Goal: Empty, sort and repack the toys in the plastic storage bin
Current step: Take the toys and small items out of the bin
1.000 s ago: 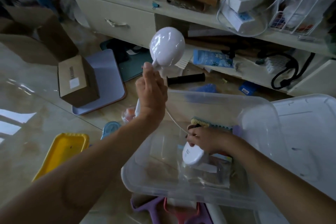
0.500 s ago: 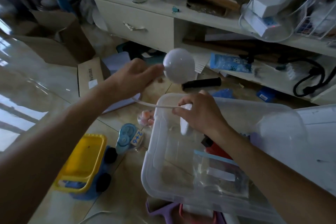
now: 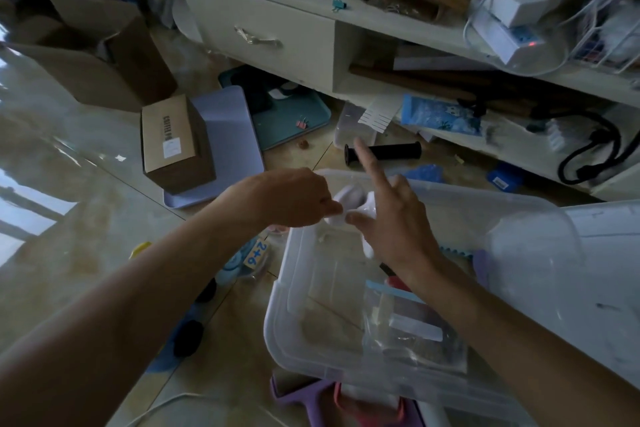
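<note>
Emptying stage, part done: both hands, left (image 3: 294, 199) and right (image 3: 394, 222), pinch the white toy (image 3: 349, 201) between their fingers above the bin (image 3: 277, 333); bags (image 3: 412, 326) remain below.

Your left hand (image 3: 294, 199) and right hand (image 3: 391, 218) pinch a white toy (image 3: 349, 201) together over the clear plastic bin's (image 3: 287, 288) far corner.

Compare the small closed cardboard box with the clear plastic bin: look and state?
The cardboard box is brown, opaque and closed; the plastic bin is clear and open. The box rests partly on a lavender lid; the bin holds a zip bag. Both sit on the tiled floor.
</note>
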`<state>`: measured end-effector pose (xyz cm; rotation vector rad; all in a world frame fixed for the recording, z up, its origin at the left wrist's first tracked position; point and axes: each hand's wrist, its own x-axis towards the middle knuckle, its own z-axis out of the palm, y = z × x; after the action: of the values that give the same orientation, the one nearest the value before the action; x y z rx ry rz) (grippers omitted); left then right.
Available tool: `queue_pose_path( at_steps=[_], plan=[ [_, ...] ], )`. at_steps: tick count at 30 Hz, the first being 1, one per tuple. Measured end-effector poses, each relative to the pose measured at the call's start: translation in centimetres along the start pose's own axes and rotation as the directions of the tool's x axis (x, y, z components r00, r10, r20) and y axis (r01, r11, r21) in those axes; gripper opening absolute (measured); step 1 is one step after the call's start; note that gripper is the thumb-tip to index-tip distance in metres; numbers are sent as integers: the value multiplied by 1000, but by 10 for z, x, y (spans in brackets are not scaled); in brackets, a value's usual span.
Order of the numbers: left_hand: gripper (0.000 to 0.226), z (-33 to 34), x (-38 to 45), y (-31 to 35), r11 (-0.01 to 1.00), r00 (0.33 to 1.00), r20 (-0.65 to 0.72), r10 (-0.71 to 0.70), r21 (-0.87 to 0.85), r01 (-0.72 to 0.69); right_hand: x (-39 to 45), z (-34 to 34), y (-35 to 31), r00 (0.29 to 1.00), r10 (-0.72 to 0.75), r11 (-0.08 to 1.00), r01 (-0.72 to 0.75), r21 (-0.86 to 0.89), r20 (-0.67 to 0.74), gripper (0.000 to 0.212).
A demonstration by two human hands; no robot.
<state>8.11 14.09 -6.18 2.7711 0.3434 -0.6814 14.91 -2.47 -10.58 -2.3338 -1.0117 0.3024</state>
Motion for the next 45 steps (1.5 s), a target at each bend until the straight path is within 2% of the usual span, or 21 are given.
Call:
queue_pose_path(
  at_steps=[2, 4, 6, 7, 9, 11, 12, 13, 14, 16, 17, 18, 21, 25, 28, 30, 32, 36, 37, 40, 45],
  plan=[
    [42, -1, 5, 6, 997, 998, 47, 44, 63, -47, 0, -4, 3, 997, 50, 996, -45, -83, 63, 66],
    [42, 0, 8, 10, 977, 994, 34, 108, 184, -112, 0, -8, 8, 985, 113, 989, -99, -110, 134, 49],
    [39, 6, 10, 10, 954, 974, -89, 210, 237, -184, 3, -14, 15, 967, 170, 982, -151, -111, 190, 45],
    [38, 12, 10, 8, 952, 938, -227, 263, 217, -215, 4, -17, 20, 958, 190, 980, -172, -104, 213, 43],
    [46, 27, 10, 6, 971, 767, -597, 236, 111, -213, 6, -23, 31, 949, 220, 975, -213, -55, 224, 40],
    [55, 40, 4, 11, 970, 521, -852, -55, -170, -176, 6, -28, 38, 951, 241, 965, -257, 60, 193, 39],
    [55, 46, 0, 16, 915, 447, -858, -251, -362, -180, 5, -30, 38, 955, 241, 956, -265, 129, 174, 40],
    [54, 49, -4, 20, 818, 455, -787, -417, -542, -190, 5, -31, 36, 960, 235, 945, -263, 194, 153, 42],
    [54, 52, -5, 23, 717, 537, -679, -500, -673, -183, 5, -31, 31, 966, 225, 935, -252, 250, 130, 43],
    [64, 54, -5, 27, 571, 774, -460, -435, -806, -158, 6, -28, 16, 978, 195, 921, -209, 328, 75, 43],
    [69, 55, -5, 28, 529, 845, -400, -355, -831, -171, 6, -25, 7, 983, 176, 917, -181, 355, 47, 43],
    [69, 54, -5, 29, 520, 866, -392, -310, -833, -190, 6, -21, 0, 988, 156, 911, -151, 383, 18, 44],
    [40, 42, -6, 23, 560, 789, -482, -381, -800, -218, 8, -8, -17, 994, 101, 879, -76, 472, -28, 50],
    [7, 24, -12, -2, 618, 687, -605, -402, -733, -283, 19, 1, -32, 999, -5, 800, -22, 600, 43, 63],
    [10, 20, -12, -38, 712, 586, -685, -433, -659, -245, 24, 8, -35, 988, -42, 761, -65, 646, 149, 71],
    [25, 29, -10, -75, 736, 499, -685, -530, -664, -131, 23, 13, -30, 991, 10, 771, -94, 630, 136, 61],
    [40, 49, -9, -110, 691, 427, -642, -637, -721, -52, 20, 16, -21, 991, 64, 794, -120, 596, 114, 46],
    [42, 97, -1, -155, 646, 310, -581, -753, -741, 181, 18, 18, -2, 990, 135, 838, -131, 529, 31, 28],
    [42, 108, 2, -163, 619, 296, -552, -779, -752, 226, 17, 20, 1, 990, 140, 840, -133, 526, 26, 26],
    [47, 138, 16, -180, 566, 318, -478, -819, -764, 310, 12, 26, 13, 988, 149, 854, -145, 500, 33, 22],
    [48, 168, 38, -195, 493, 328, -391, -860, -804, 332, 1, 31, 34, 980, 182, 861, -196, 469, 75, 19]
  ],
)
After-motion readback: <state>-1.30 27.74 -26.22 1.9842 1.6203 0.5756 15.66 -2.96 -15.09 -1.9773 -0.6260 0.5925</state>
